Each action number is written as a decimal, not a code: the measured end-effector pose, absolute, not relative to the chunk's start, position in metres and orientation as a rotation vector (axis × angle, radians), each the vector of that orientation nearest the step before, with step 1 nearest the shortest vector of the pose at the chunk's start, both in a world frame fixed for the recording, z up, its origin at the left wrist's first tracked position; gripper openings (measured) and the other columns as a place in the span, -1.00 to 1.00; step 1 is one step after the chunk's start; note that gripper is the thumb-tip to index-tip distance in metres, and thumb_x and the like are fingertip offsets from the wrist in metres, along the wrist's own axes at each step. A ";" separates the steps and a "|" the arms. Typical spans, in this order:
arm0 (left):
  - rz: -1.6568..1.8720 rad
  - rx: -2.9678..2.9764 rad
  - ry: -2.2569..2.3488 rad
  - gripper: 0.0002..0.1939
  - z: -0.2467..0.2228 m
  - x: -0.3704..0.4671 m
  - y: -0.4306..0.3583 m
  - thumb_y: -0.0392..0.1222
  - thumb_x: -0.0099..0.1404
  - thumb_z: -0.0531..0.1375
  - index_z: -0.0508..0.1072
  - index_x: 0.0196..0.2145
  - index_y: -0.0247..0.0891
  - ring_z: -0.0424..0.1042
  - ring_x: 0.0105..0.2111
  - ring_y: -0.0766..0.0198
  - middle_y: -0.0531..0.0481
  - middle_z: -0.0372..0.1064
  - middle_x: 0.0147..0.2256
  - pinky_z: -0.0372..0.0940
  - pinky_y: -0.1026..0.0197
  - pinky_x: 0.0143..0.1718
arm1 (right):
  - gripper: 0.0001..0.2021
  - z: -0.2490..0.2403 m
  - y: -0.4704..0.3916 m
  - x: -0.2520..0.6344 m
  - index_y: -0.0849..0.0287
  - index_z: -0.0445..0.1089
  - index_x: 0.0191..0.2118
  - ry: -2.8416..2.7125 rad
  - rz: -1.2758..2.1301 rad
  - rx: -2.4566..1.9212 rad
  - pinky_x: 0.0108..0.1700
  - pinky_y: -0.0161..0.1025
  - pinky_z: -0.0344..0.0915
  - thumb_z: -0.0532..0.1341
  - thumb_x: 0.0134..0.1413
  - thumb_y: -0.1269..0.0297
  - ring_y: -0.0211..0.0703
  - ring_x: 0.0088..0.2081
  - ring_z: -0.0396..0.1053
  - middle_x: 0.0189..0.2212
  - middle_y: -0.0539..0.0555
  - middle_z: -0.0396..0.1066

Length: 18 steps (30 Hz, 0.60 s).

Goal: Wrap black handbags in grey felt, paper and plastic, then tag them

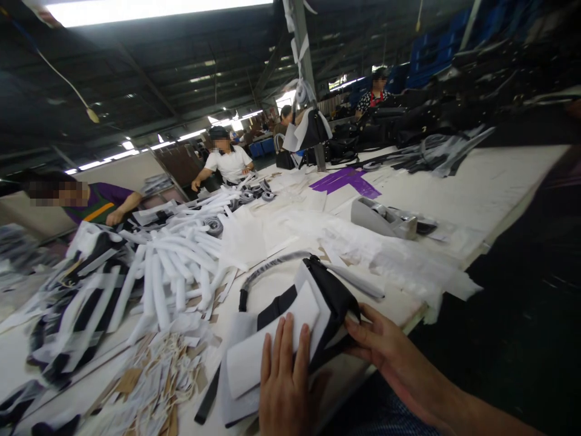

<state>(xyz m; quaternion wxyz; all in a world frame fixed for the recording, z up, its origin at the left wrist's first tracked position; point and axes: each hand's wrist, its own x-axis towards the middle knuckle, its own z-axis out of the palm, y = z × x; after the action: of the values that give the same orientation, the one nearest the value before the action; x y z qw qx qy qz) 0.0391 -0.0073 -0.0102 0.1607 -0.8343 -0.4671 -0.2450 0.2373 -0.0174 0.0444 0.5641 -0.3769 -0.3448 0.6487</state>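
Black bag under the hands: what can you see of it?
The black bag looks smooth and leather-like. It lies tilted on the table, near its edge. Its curved handle seems wrapped in clear film, with dark ends. The left hand presses white sheeting against it; the right hand's fingers hold one end. I can't tell whether it's closed.

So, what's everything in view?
Handbag: one, black, by hands
Sheets: several, white, on handbag
Rolls: many, white, left
Scraps: many, white and brown, left
Film: one heap, whitish, right
Dispenser, apparently: one, grey, right
Strips: several, purple, far side
Hanging bag: one, black, by post
Apparent crates: several, blue, background
Goods: heaped, black, background
Table: one, pale, underneath
Lights: several, white, overhead
People: at least four, varied clothing, background
Left hand: one, bare, on sheets
Right hand: one, bare, on handbag's edge
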 end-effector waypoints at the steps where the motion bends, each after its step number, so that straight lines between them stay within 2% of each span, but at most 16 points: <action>1: -0.751 -2.343 -1.336 -0.16 -0.009 0.037 -0.006 -0.19 0.36 0.19 -0.18 0.43 -0.22 0.12 0.33 -0.07 -0.27 0.10 0.33 0.21 -0.21 0.25 | -0.49 0.046 -0.015 0.237 0.11 0.30 0.20 -0.869 1.514 -0.881 0.05 0.06 0.45 0.30 0.22 0.04 0.10 0.02 0.45 -0.01 0.20 0.48; 4: -0.890 -2.289 -1.400 -0.20 -0.003 0.026 0.000 -0.29 0.39 0.11 -0.23 0.43 -0.17 0.23 0.27 -0.01 -0.23 0.19 0.29 0.28 -0.16 0.22 | -0.53 0.044 0.004 0.253 0.08 0.29 0.22 -1.238 1.385 -0.894 -0.03 0.02 0.50 0.20 0.30 -0.01 0.05 -0.03 0.49 -0.03 0.18 0.50; 6: -0.972 -2.282 -1.497 -0.20 0.002 0.016 0.004 -0.29 0.39 0.11 -0.22 0.43 -0.10 0.29 0.24 -0.01 -0.18 0.23 0.27 0.35 -0.16 0.16 | -0.63 0.035 0.028 0.280 0.07 0.40 0.12 -1.610 1.036 -0.979 0.01 0.03 0.48 0.13 0.35 0.00 0.03 -0.03 0.50 -0.04 0.16 0.52; 8: -1.054 -2.253 -1.625 -0.18 0.008 0.006 0.008 -0.28 0.36 0.16 -0.18 0.42 -0.02 0.34 0.20 -0.03 -0.12 0.26 0.25 0.42 -0.14 0.09 | -0.73 0.020 0.058 0.316 0.04 0.46 0.06 -1.921 0.388 -1.164 0.26 0.20 0.20 0.15 0.34 0.16 0.09 0.14 0.37 0.06 0.13 0.47; 11: -1.143 -2.151 -1.813 -0.13 0.015 -0.004 0.011 -0.25 0.31 0.25 -0.11 0.41 0.04 0.41 0.14 -0.07 -0.09 0.32 0.22 0.49 -0.11 -0.02 | -0.64 -0.005 0.097 0.367 0.13 0.41 0.13 -2.162 -0.224 -1.397 0.30 0.40 -0.06 0.14 0.25 0.43 0.27 0.35 0.04 0.28 0.24 0.22; 13: -1.162 -2.097 -1.879 -0.12 0.016 -0.006 0.012 -0.24 0.28 0.28 -0.09 0.40 0.03 0.43 0.11 -0.09 -0.09 0.35 0.19 0.51 -0.10 -0.08 | -0.62 -0.019 0.113 0.389 0.14 0.43 0.11 -2.249 -0.380 -1.480 0.30 0.44 -0.14 0.16 0.21 0.47 0.31 0.38 -0.08 0.34 0.25 0.10; 14: -1.167 -2.086 -1.883 -0.11 0.017 -0.006 0.013 -0.24 0.27 0.29 -0.09 0.40 0.03 0.44 0.10 -0.10 -0.09 0.37 0.18 0.51 -0.11 -0.09 | -0.66 -0.025 0.117 0.396 0.13 0.46 0.07 -2.273 -0.408 -1.497 0.29 0.45 -0.15 0.16 0.21 0.46 0.31 0.38 -0.09 0.34 0.24 0.10; 16: -1.181 -2.100 -1.847 -0.09 0.016 -0.004 0.013 -0.27 0.26 0.29 -0.09 0.40 0.04 0.44 0.10 -0.10 -0.09 0.36 0.18 0.51 -0.12 -0.08 | -0.75 -0.029 0.122 0.403 0.12 0.53 -0.07 -2.302 -0.412 -1.489 0.29 0.42 -0.12 0.15 0.25 0.44 0.28 0.37 -0.02 0.29 0.19 0.21; 18: -1.194 -2.136 -1.787 -0.07 0.016 -0.002 0.014 -0.31 0.25 0.28 -0.12 0.41 0.06 0.42 0.12 -0.09 -0.08 0.34 0.20 0.49 -0.13 -0.03 | -0.77 -0.025 0.125 0.403 0.10 0.57 -0.24 -2.314 -0.394 -1.455 0.29 0.38 -0.08 0.14 0.27 0.42 0.23 0.33 0.07 0.20 0.14 0.34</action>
<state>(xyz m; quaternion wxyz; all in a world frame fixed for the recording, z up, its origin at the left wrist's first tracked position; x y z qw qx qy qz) -0.0016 0.0137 0.0155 0.0557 -0.7039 -0.5889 -0.3933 0.4032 0.1247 -0.0252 0.1889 -0.5174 -0.8228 -0.1401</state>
